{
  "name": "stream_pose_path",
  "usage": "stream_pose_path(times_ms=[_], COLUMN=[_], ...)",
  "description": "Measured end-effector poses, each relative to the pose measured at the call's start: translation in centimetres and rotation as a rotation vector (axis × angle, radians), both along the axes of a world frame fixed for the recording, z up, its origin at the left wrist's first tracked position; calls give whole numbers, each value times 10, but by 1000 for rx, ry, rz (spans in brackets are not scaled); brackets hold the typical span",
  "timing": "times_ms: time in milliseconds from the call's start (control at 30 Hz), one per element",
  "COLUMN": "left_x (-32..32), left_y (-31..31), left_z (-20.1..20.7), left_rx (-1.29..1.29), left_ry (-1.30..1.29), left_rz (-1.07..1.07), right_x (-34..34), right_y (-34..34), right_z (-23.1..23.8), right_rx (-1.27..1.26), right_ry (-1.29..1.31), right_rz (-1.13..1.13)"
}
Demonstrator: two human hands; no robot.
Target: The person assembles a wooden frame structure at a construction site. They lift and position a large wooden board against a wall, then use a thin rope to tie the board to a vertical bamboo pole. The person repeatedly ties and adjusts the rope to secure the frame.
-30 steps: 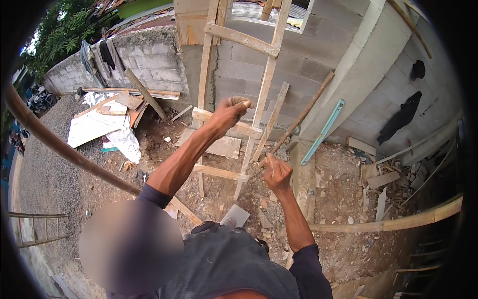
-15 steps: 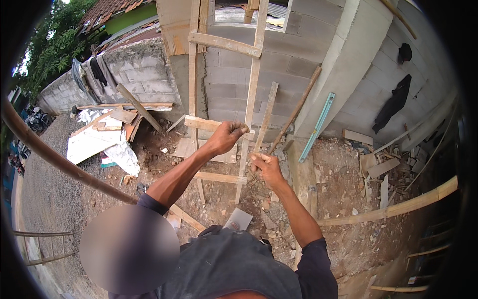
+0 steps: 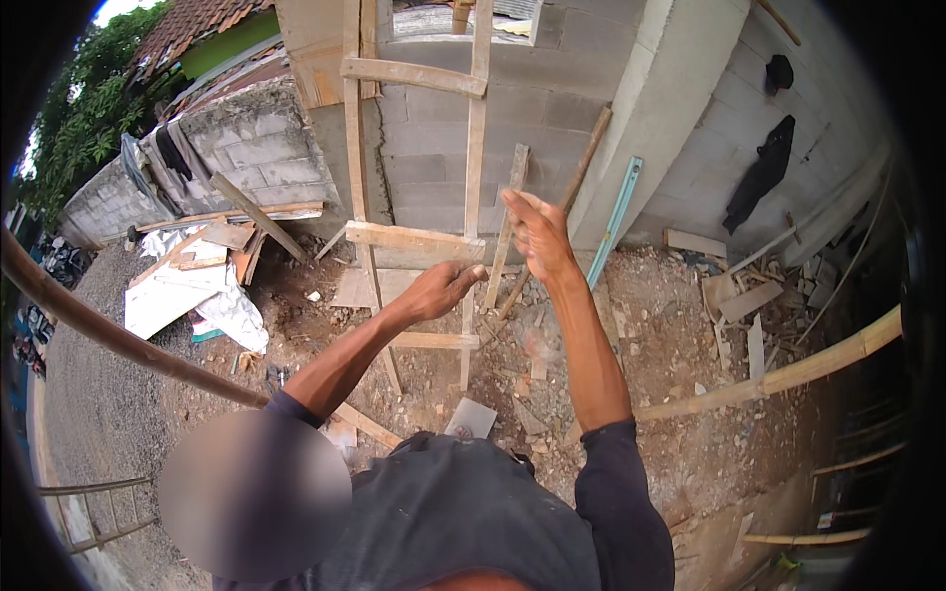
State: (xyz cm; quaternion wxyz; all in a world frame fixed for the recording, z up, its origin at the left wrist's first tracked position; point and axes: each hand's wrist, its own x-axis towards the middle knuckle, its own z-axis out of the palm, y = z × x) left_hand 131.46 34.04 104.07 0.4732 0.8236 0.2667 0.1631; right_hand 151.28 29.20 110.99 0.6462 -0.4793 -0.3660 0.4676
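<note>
A wooden ladder stands before the grey block wall, with flat boards as rungs. My left hand is in front of it, just below a middle rung, its fingers pinched together. Higher and to the right is my right hand, closed with thumb against fingers, beside an upright wooden batten. Whatever either hand grips is too small or hidden to make out. Below my right hand is a pale, blurred smear over the rubble; I cannot tell what it is.
A turquoise spirit level leans by the concrete column, near a brown pole. White sheets and boards lie on the left. Bamboo poles cross both sides. Broken blocks litter the right ground.
My right hand has risen from low beside the ladder to near the batten's top. My left hand has dropped from the middle rung to just below it. The view has shifted slightly right.
</note>
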Motion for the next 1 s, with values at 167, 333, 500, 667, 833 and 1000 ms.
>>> stream_pose_path(times_ms=[167,333,500,667,833,1000], left_x=[5,-9,-9,-17,-25,-27], left_y=[13,27,32,35,44,69], left_z=[17,39,47,55,60,77], left_rx=[-459,-805,-825,-755,-583,-340], left_ry=[-5,-398,-466,-474,-383,-412], left_rz=[11,78,74,67,39,366], right_x=[18,47,37,33,19,40], right_y=[28,57,59,58,52,58], right_z=[5,21,54,63,77,94], right_rx=[86,166,-6,121,121,164], right_ry=[-347,-656,-330,-88,-298,-571], right_rz=[-16,-84,27,165,2,-162])
